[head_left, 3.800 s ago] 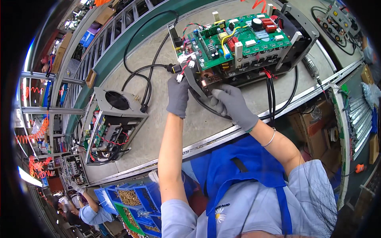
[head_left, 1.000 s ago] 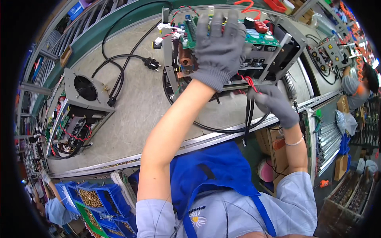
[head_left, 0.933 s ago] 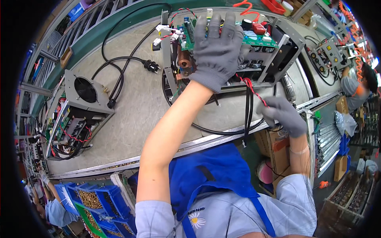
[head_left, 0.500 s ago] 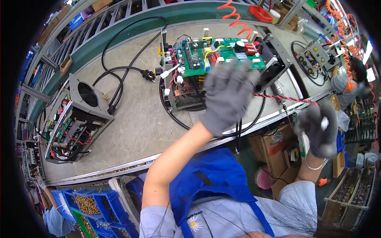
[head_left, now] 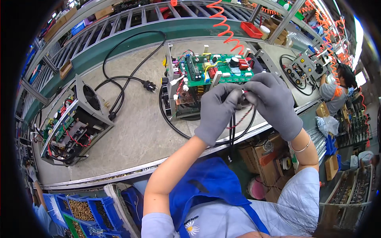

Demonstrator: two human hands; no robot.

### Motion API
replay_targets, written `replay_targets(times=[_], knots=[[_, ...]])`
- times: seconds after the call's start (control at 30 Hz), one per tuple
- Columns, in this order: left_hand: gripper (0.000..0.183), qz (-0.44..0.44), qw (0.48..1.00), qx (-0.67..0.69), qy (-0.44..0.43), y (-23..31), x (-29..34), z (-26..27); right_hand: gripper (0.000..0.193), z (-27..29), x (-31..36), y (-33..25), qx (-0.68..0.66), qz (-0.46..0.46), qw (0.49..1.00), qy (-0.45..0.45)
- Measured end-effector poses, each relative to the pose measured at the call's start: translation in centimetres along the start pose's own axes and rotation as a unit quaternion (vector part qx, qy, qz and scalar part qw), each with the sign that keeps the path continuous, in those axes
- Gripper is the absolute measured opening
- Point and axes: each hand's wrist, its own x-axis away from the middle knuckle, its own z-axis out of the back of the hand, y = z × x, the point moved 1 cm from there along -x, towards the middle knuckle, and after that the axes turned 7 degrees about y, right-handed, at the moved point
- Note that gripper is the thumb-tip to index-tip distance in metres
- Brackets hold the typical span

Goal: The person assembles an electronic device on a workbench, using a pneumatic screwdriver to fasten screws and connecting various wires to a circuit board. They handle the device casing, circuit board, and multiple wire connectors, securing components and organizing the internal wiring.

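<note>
1. Half a second ago the two gloved hands were well apart, the right one out over the table edge; now the left hand [head_left: 217,113] and right hand [head_left: 274,101] meet in front of the chest, fingertips touching.
2. Both hands pinch a thin wire bundle [head_left: 232,127] between closed fingers; black and red strands hang down from the grip past the table edge. Whether a small connector sits between the fingertips is hard to tell.
3. The bundle is held in the air just in front of the open metal chassis with one green circuit board [head_left: 216,71] on top, which stands on the grey worktable [head_left: 135,135].
4. One black power cord with plug [head_left: 149,85] loops across the table to the left of that chassis.
5. A second open unit with a round fan [head_left: 73,121] stands at the table's left end.
6. One red tray [head_left: 251,29] lies beyond the board; brown cardboard boxes [head_left: 260,158] sit under the table; blue bins of brass-coloured parts [head_left: 81,208] are at lower left.
7. One orange coiled hose [head_left: 224,23] hangs above.
8. Another person [head_left: 337,85] works at far right.
</note>
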Motion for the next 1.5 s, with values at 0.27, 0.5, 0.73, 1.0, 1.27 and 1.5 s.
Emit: replay_targets(times=[0.27, 0.5, 0.73, 1.0, 1.27, 1.5], knots=[[0.029, 0.151, 0.986, 0.062, -0.023, -4.1, -0.2, 0.9, 0.016, -2.0, 0.1, 2.9, -0.106, -0.056, 0.965, -0.232], [0.034, -0.001, 0.997, -0.075, 0.001, -6.7, 4.1, 1.0, 0.035, -4.1, -5.7, 12.8, -0.023, -0.291, 0.886, -0.36], [0.056, 0.1, 0.953, -0.284, 0.037, -13.2, 5.6, 3.0, 0.032, -6.8, -5.3, 14.9, -0.03, -0.285, 0.871, -0.4], [0.058, 0.362, 0.919, -0.099, -0.123, -14.8, 4.2, 1.8, 0.031, -6.7, -6.1, 14.8, -0.028, -0.323, 0.858, -0.398], [0.048, 0.381, 0.896, 0.069, -0.218, -10.1, 5.3, 0.7, 0.03, -7.1, -7.2, 14.6, -0.013, -0.358, 0.821, -0.445], [0.052, 0.353, 0.9, 0.085, -0.241, -9.5, 6.2, 1.0, 0.027, -7.6, -7.4, 15.2, 0.005, -0.368, 0.799, -0.476]])
